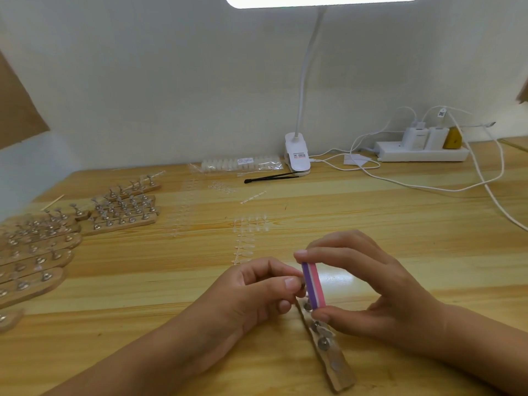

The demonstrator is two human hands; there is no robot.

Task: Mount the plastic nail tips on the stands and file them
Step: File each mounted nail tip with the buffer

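Nail file (313,285) pinched by right hand (374,287), stand (303,286) by left hand (257,292).

Bright, even light from the lamp (323,1) overhead; glare patch on the desk (400,224); soft focus, edges bowed.

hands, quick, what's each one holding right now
Left hand: fingers pinch a small metal stand beside the nail file.
Right hand: forefinger and thumb grip the nail file by its ends.
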